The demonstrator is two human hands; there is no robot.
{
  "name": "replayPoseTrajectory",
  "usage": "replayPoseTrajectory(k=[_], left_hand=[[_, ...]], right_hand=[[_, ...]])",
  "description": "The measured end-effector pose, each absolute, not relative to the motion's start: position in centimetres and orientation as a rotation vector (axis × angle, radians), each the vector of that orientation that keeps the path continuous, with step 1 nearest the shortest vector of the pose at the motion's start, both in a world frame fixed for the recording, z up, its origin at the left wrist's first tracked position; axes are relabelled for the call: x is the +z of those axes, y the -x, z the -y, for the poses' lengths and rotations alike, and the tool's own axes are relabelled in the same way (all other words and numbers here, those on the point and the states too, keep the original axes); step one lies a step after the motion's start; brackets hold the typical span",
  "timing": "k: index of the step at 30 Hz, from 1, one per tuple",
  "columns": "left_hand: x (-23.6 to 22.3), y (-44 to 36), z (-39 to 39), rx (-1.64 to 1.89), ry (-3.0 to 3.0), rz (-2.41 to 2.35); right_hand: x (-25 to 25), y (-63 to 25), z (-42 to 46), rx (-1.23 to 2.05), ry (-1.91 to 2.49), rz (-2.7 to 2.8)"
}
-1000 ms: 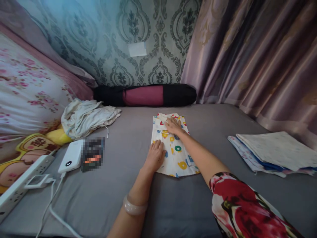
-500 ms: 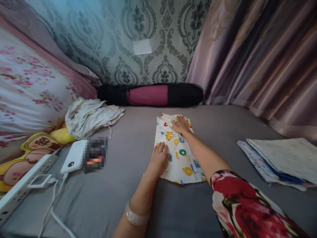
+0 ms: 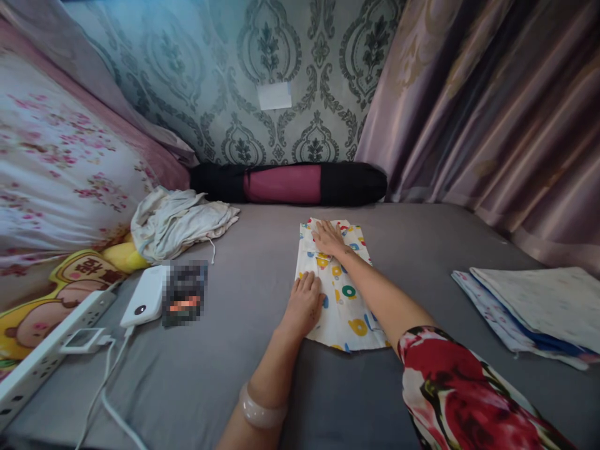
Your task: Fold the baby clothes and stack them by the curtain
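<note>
White, brightly printed garment lies on the grey bed, its top toward the far edge; left hand, fingers together, and right hand, fingers slightly spread, lie flat on it.

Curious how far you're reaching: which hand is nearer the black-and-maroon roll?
Right: on the printed garment, the right hand lies at the end toward the roll; the left hand at the left edge, farther away.
</note>
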State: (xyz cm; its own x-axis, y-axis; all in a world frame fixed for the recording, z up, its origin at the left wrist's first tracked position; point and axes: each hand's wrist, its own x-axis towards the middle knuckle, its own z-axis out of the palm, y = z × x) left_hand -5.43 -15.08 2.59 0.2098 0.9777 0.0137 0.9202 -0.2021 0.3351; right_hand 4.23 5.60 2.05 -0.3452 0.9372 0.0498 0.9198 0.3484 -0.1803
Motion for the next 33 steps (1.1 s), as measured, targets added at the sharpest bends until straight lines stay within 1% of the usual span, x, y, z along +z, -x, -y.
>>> replayPoseTrajectory(k=[4, 10, 15, 17, 22, 26, 33], left_hand=[[2.3, 5.5, 15.0, 0.344, -2.236, -1.792], [2.1, 5.4, 14.9, 0.351, -2.239, -1.8], [2.3, 5.5, 14.9, 0.324, -2.224, -1.792], [2.4, 5.6, 15.0, 0.321, -2.222, -1.792], [2.3, 5.6, 15.0, 0.334, -2.231, -1.794], [2.1, 5.5, 14.9, 0.314, -2.235, -1.813], [1.4, 5.3, 14.9, 0.229, -2.333, -1.873]], right_hand=[[1.7, -2.3, -5.8, 0.214, 1.599, 2.543], [0.9, -1.8, -6.3, 0.26, 1.626, 2.58], [1.4, -2.1, -6.1, 0.363, 1.61, 2.554], [1.8, -2.5, -5.7, 0.357, 1.611, 2.52], [2.2, -5.2, -4.3, 0.245, 1.732, 2.375], [2.3, -8.8, -3.3, 0.27, 1.804, 2.283], [1.3, -15.1, -0.1, 0.245, 1.576, 2.307]])
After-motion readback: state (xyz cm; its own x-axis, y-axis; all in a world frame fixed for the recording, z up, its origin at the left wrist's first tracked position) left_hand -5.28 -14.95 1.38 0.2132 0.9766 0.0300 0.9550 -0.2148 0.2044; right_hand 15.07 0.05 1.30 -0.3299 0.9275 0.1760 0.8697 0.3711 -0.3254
